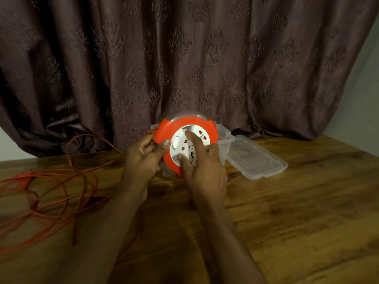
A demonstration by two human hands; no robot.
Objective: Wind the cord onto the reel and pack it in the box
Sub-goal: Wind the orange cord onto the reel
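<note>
The reel (185, 143) stands tilted on edge near the middle of the table (287, 212), held between the left hand (143, 158) and the right hand (203, 167). Just behind it sits the box (226, 138), its lid (256, 160) lying to the right. The cord (51, 187) sprawls loose across the table's left side, and a curtain (184, 58) hangs along the far edge

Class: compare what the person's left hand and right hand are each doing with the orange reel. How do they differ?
The left hand grips the reel by its orange rim; the right hand lies on its white socket face. The left hand's fingers curl; the right hand's fingers spread straighter. Both touch the reel above the table.
</note>
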